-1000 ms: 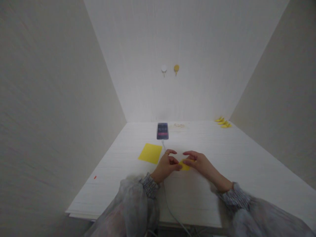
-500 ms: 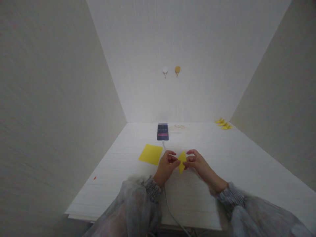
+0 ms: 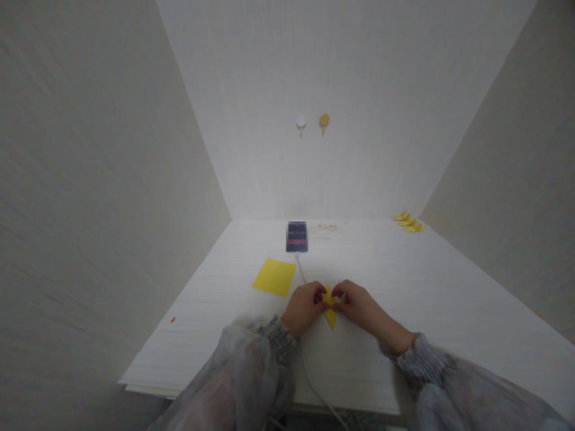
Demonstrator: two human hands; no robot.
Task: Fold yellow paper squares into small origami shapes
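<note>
A small piece of folded yellow paper (image 3: 331, 317) is pinched between my two hands above the white table, its pointed end towards me. My left hand (image 3: 306, 305) grips its left edge with curled fingers and thumb. On the opposite edge, the thumb and fingers of my right hand (image 3: 353, 300) are closed in the same way. The fingers cover much of the paper's middle, so its folds there are hidden. To the left of my left hand lies a flat yellow sheet of paper (image 3: 274, 277).
A phone (image 3: 297, 237) with a blurred screen lies near the back wall, its white cable (image 3: 309, 377) running under my left wrist. Several folded yellow paper pieces (image 3: 408, 222) sit at the back right corner. Two hooks (image 3: 324, 121) are on the wall. A red scrap (image 3: 173, 319) lies left.
The folded paper has come slightly nearer to me and its point now faces down. Both hands have moved closer together, with fingers curled in more tightly around it.
</note>
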